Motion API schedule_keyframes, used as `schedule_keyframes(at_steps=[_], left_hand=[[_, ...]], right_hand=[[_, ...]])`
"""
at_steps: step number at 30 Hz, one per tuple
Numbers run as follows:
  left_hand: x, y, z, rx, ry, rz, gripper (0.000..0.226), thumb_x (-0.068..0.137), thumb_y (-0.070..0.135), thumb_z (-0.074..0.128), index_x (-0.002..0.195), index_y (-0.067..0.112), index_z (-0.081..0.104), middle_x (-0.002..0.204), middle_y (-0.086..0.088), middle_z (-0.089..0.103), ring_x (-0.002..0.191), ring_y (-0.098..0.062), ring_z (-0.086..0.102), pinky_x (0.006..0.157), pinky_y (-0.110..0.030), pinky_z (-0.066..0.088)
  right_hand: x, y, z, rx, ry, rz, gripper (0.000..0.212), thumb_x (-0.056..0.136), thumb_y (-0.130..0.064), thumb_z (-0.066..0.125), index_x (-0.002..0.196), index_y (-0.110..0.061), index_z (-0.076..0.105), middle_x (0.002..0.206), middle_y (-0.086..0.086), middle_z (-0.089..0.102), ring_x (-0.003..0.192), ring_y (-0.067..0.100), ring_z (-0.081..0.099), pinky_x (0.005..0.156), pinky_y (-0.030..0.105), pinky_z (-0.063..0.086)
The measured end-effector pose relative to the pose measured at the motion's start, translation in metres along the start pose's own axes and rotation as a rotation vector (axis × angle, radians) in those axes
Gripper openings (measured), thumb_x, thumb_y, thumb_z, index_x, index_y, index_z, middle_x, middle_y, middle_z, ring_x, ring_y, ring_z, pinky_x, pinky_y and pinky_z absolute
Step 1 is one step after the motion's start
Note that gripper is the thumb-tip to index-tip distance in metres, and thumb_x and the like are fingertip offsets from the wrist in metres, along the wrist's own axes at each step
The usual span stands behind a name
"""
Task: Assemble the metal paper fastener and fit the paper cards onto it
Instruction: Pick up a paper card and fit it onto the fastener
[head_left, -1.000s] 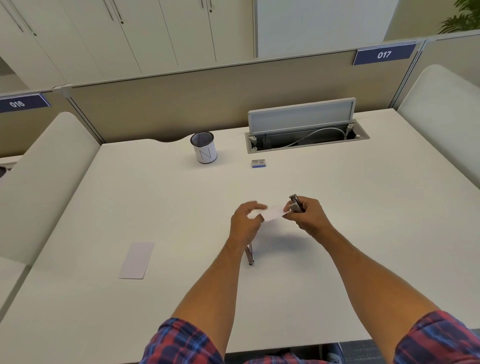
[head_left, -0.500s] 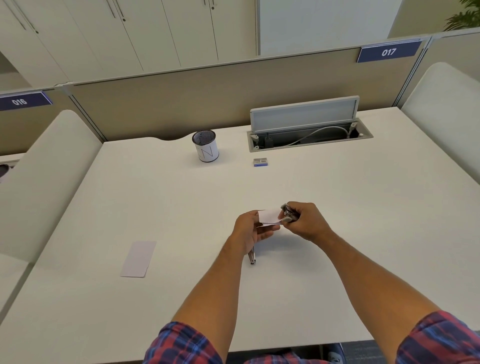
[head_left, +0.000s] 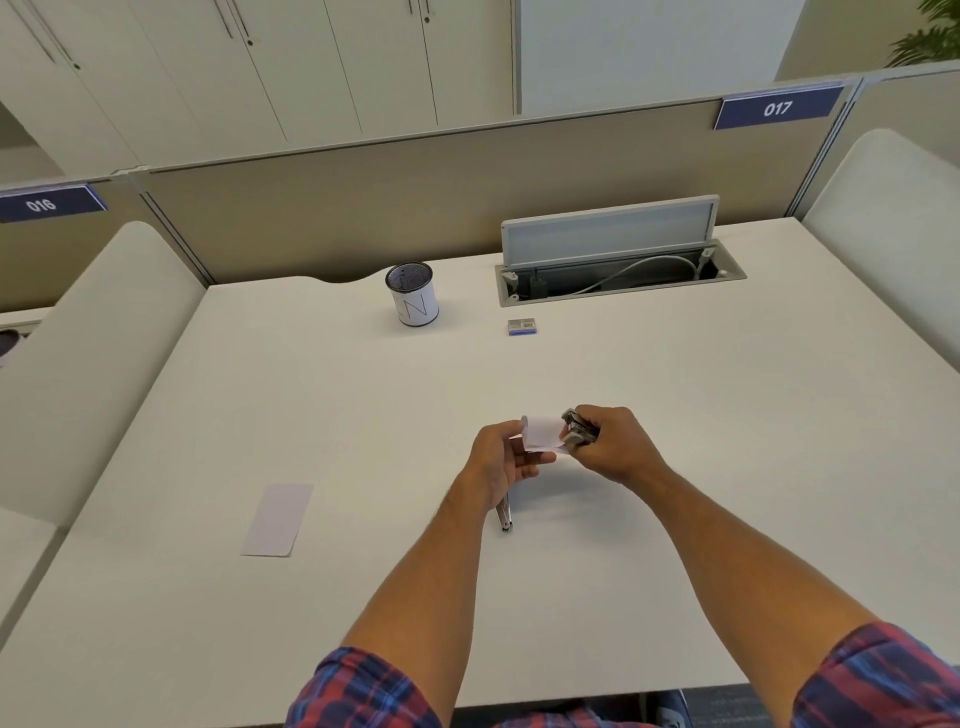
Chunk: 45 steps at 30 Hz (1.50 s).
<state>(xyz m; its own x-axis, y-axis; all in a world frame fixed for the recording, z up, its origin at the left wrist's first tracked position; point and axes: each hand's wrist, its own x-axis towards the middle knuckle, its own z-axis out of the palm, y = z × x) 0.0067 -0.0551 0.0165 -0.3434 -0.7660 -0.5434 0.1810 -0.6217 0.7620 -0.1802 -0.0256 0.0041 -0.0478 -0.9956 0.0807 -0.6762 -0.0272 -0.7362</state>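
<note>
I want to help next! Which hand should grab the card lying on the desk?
Left. The spare card lies on the left hand's side, and the right hand is wrapped around the metal fastener. The left must first free its held card.

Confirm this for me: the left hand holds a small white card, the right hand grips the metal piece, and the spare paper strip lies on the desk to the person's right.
Not quite: the spare paper strip lies to the person's left, as the head view shows. The left hand does hold the small white card, and the right hand grips the metal piece.
</note>
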Motion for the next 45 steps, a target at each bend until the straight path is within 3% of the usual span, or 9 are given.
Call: schedule_keyframes(at_steps=[5,8,12,17,20,23,29,35,45], left_hand=[[0.003,-0.004,-0.001,0.072,-0.024,0.062,0.046,0.096,0.046,0.060,0.113,0.003,0.068,0.102,-0.020,0.074,0.082,-0.031,0.071,0.065,-0.032,0.055],[0.004,-0.007,-0.002,0.167,-0.034,0.145,0.033,0.088,0.027,0.076,0.112,0.004,0.071,0.106,-0.021,0.075,0.078,-0.023,0.074,0.062,-0.026,0.057],[0.005,-0.007,-0.002,0.110,0.003,0.141,0.030,0.092,0.017,0.072,0.114,-0.002,0.069,0.096,-0.017,0.076,0.073,-0.022,0.075,0.057,-0.025,0.057],[0.008,-0.007,-0.001,0.136,0.027,0.150,0.022,0.095,0.007,0.066,0.114,-0.004,0.068,0.099,-0.019,0.075,0.072,-0.020,0.075,0.057,-0.024,0.057],[0.007,-0.007,0.000,0.140,0.019,0.158,0.018,0.094,0.003,0.065,0.111,-0.003,0.070,0.099,-0.016,0.076,0.076,-0.022,0.077,0.059,-0.023,0.058],[0.007,-0.008,0.000,0.136,0.030,0.182,0.019,0.093,0.001,0.065,0.111,-0.003,0.070,0.099,-0.015,0.077,0.080,-0.024,0.077,0.062,-0.023,0.059],[0.009,-0.006,-0.002,0.083,0.114,0.256,0.018,0.094,-0.002,0.063,0.111,-0.007,0.068,0.093,-0.020,0.075,0.075,-0.024,0.076,0.065,-0.023,0.061],[0.008,-0.003,-0.003,0.026,0.157,0.282,0.010,0.095,0.000,0.063,0.103,-0.001,0.069,0.085,-0.017,0.074,0.073,-0.023,0.076,0.062,-0.023,0.059],[0.007,0.000,0.002,0.039,0.233,0.223,0.003,0.090,0.014,0.073,0.093,0.014,0.071,0.082,-0.001,0.069,0.077,-0.017,0.065,0.068,-0.028,0.046]], right_hand=[[0.000,0.002,0.000,-0.022,0.004,0.020,0.022,0.074,-0.015,0.068,0.064,-0.012,0.050,0.055,-0.001,0.052,0.054,0.014,0.034,0.053,0.029,0.035],[0.000,0.002,0.000,-0.028,-0.010,0.027,0.015,0.072,-0.020,0.064,0.063,-0.015,0.052,0.055,-0.003,0.054,0.053,0.017,0.040,0.053,0.031,0.039],[0.001,0.005,0.000,-0.017,-0.016,0.012,0.036,0.065,-0.043,0.050,0.074,-0.012,0.066,0.068,0.001,0.068,0.066,0.029,0.061,0.061,0.040,0.054],[0.002,0.011,-0.001,0.008,-0.014,-0.007,0.038,0.066,-0.040,0.049,0.075,-0.007,0.065,0.076,0.005,0.072,0.074,0.031,0.065,0.067,0.046,0.056],[0.000,0.010,-0.001,0.056,0.002,0.012,0.010,0.072,-0.023,0.058,0.073,-0.021,0.069,0.079,-0.011,0.075,0.074,0.014,0.068,0.069,0.035,0.058],[-0.002,0.011,-0.002,0.164,0.063,0.052,0.025,0.076,-0.011,0.070,0.076,-0.036,0.070,0.080,-0.023,0.073,0.074,0.001,0.067,0.068,0.014,0.049],[-0.006,0.017,-0.006,0.490,0.010,0.238,0.019,0.076,-0.034,0.081,0.079,-0.019,0.069,0.065,-0.010,0.055,0.061,0.014,0.046,0.059,0.030,0.037],[-0.013,0.012,-0.004,0.635,-0.068,0.270,0.042,0.079,-0.039,0.085,0.104,-0.013,0.064,0.090,0.010,0.079,0.051,0.024,0.060,0.040,0.022,0.039],[-0.010,0.007,0.009,0.865,-0.114,0.336,0.058,0.092,-0.066,0.057,0.110,-0.014,0.074,0.090,0.009,0.070,0.060,0.018,0.050,0.052,0.028,0.038]])
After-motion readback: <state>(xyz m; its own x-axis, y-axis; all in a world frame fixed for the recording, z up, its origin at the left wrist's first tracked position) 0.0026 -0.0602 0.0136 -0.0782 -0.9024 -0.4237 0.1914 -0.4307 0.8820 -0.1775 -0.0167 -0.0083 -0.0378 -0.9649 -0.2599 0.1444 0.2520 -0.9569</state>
